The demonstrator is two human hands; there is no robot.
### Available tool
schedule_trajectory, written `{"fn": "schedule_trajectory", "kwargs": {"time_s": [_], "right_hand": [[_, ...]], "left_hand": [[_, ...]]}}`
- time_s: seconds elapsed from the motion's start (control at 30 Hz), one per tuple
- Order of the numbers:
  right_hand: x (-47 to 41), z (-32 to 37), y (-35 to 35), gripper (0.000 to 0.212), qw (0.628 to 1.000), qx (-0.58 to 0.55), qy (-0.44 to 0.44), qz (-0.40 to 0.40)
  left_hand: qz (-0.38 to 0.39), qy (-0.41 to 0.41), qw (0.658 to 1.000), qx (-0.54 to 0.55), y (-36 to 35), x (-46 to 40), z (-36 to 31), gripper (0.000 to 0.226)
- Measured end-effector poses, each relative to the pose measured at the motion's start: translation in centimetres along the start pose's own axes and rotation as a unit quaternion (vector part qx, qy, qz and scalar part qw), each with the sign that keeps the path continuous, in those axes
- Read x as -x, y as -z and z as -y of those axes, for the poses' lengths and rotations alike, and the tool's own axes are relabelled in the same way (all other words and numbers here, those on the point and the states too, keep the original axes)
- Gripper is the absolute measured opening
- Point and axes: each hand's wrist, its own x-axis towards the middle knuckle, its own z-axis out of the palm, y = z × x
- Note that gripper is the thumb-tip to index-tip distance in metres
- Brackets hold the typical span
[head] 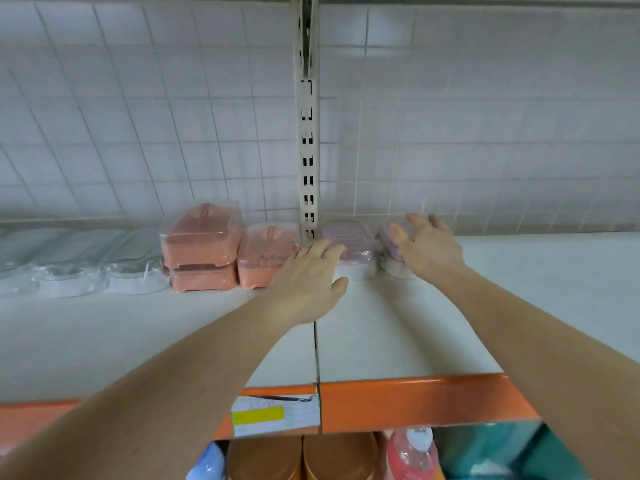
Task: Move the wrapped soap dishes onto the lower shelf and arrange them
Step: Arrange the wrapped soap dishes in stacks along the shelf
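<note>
Nearest: orange shelf edge (415, 400) with price label (275, 414). Beyond, on white shelf (398, 334): left hand (308, 275), fingers spread, resting on purple wrapped soap dish (353, 251); right hand (429, 247), fingers spread, over second purple dish (389, 244). Far left: orange wrapped dishes (201, 247), stacked against grid back panel (138, 116).

Left of the left hand (308, 271) sit three orange soap dishes (201, 233), two of them stacked, and three green ones (135, 258). Two purple soap dishes (349, 240) lie under the hands.
</note>
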Motion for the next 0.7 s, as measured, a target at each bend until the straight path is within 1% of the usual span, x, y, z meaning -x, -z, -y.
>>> {"fn": "schedule_trajectory", "kwargs": {"time_s": [0.1, 0.3, 0.4, 0.53, 0.7], "right_hand": [[1.5, 3.4, 0.1, 0.048, 0.997, -0.008, 0.080, -0.021], [7.7, 14.5, -2.1, 0.045, 0.979, 0.002, 0.205, 0.010], [12.8, 21.0, -3.8, 0.048, 0.966, 0.004, 0.254, 0.054], [20.9, 29.6, -7.7, 0.051, 0.946, -0.010, 0.309, 0.103], [30.6, 39.3, -13.2, 0.051, 0.914, -0.033, 0.366, 0.173]], "left_hand": [[-0.029, 0.021, 0.999, -0.006, 2.3, 2.3, 1.5, 0.051], [-0.079, 0.112, 0.990, -0.028, 9.4, 11.3, 7.5, 0.056], [-0.094, 0.170, 0.980, -0.051, 13.1, 18.4, 11.6, 0.058], [-0.120, 0.249, 0.957, -0.091, 17.3, 28.9, 17.4, 0.059], [-0.121, 0.339, 0.925, -0.119, 21.1, 41.3, 24.3, 0.060]]}}
